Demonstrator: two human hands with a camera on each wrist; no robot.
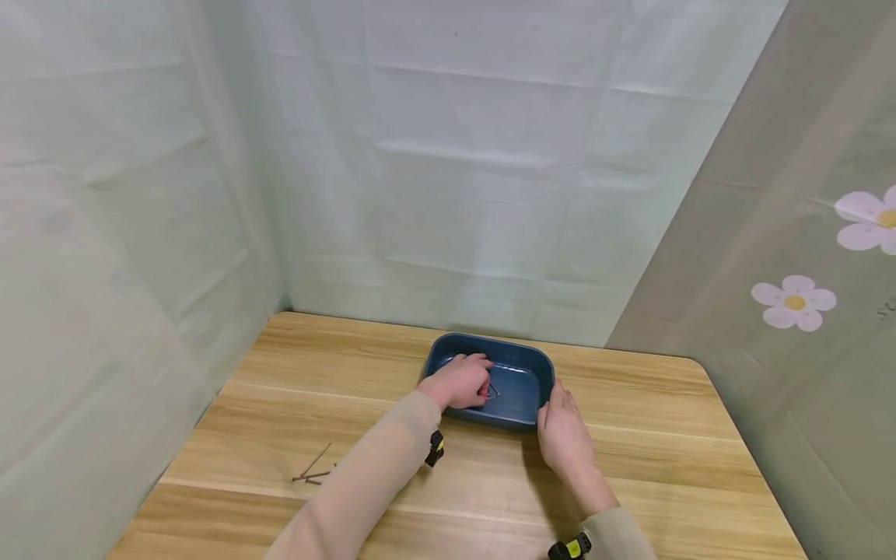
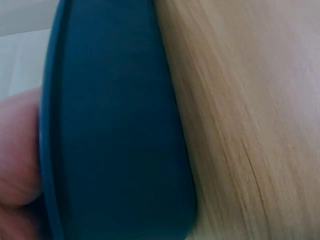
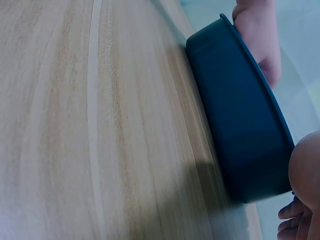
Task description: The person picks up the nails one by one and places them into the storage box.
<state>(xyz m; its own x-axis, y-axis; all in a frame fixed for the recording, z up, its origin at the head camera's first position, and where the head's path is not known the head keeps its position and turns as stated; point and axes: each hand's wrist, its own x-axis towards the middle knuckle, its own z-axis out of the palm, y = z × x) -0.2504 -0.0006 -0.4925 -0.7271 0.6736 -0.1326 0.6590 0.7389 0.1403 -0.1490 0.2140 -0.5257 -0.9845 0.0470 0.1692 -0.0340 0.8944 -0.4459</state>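
Note:
A dark blue rectangular dish [image 1: 518, 395] stands on the wooden table, toward its back edge. My left hand [image 1: 460, 381] reaches over the near rim into the dish's left part, its fingers bent downward. Thin shiny metal pieces [image 1: 493, 391] show beside its thumb; whether the fingers pinch any of them is hidden. With my right hand [image 1: 564, 432] I hold the dish at its near right corner, thumb at the near side and fingers along the right wall. The right wrist view shows the dish's outer wall [image 3: 240, 120] and the right thumb [image 3: 306, 165] against the rim.
Several long thin nails [image 1: 310, 476] lie loosely on the table [image 1: 665, 467] at the front left, partly behind the left forearm. Pale cloth curtains [image 1: 448, 171] enclose the table at the back and both sides.

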